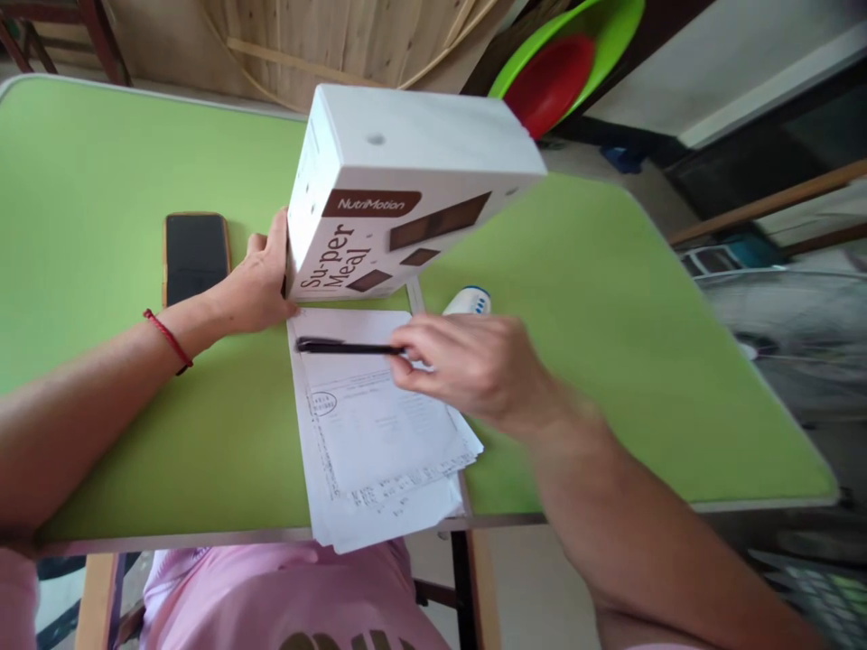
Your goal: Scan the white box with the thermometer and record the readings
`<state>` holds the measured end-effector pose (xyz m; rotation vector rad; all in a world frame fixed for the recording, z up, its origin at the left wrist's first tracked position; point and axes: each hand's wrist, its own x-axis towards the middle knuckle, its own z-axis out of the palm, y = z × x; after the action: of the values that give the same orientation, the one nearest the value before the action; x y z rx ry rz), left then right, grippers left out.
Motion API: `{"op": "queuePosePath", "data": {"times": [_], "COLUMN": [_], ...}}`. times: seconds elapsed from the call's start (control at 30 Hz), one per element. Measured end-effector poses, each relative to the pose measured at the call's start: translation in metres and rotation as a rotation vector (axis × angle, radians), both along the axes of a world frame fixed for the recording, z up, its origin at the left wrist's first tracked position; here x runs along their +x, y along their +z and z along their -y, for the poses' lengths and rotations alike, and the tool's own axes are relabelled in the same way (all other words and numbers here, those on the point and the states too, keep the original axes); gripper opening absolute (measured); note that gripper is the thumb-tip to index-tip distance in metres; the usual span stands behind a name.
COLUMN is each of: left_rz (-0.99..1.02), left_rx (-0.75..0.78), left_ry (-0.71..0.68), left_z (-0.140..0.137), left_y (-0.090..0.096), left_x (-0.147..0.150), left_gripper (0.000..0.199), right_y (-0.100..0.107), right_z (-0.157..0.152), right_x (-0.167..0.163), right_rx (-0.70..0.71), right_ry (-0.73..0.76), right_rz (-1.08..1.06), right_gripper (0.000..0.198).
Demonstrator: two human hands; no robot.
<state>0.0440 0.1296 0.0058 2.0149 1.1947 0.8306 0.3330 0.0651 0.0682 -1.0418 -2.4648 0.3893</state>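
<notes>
My left hand [254, 282] grips the lower left edge of a white carton [379, 239] printed "NutriMotion Su-per Meal"; its far fingers are hidden behind the box. The carton stands over the upper end of a stack of papers [386, 424] bearing print and handwriting. Pinched between thumb and fingers of my right hand [474, 366] is a black pen [349, 347], pointing left above the top sheet. Just beyond that hand, a white object with blue marks [469, 300] is partly covered, so its kind is unclear.
A phone [196, 257] in an orange-brown case lies left of the carton on the green table [610, 397]. The papers overhang the near table edge. Behind the table are green [619, 27] and red [552, 81] basins, and a fan [799, 334] stands at the right.
</notes>
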Motion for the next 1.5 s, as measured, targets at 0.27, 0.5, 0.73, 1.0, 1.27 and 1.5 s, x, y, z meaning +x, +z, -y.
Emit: {"op": "queuePosePath", "data": {"times": [0.27,0.5,0.73,1.0,1.27,1.5], "left_rz": [-0.013,-0.027,0.039,-0.013,-0.041,-0.099], "left_rx": [-0.073,-0.025,-0.046,-0.022,-0.01,0.011], "left_ry": [0.047,0.014,0.027,0.021,0.023,0.0], "left_z": [0.005,0.004,0.006,0.007,0.007,0.007], "left_y": [0.013,0.011,0.01,0.011,0.011,0.012], "left_x": [0.006,0.005,0.005,0.006,0.006,0.008], "left_gripper": [0.107,0.107,0.106,0.108,0.112,0.115], "right_y": [-0.02,-0.053,-0.049,-0.051,-0.055,-0.06], "right_z": [-0.011,-0.012,-0.011,-0.011,-0.014,-0.018], "right_x": [-0.07,-0.077,-0.073,-0.075,-0.075,-0.074], "right_rx": [-0.479,-0.352,-0.276,-0.299,-0.218,-0.109], "right_ry": [-0.207,-0.336,-0.284,-0.237,-0.186,-0.135], "right_rz": [-0.626,-0.605,-0.532,-0.53,-0.512,-0.55], "right_gripper": [0.009,0.015,0.019,0.015,0.012,0.013]}}
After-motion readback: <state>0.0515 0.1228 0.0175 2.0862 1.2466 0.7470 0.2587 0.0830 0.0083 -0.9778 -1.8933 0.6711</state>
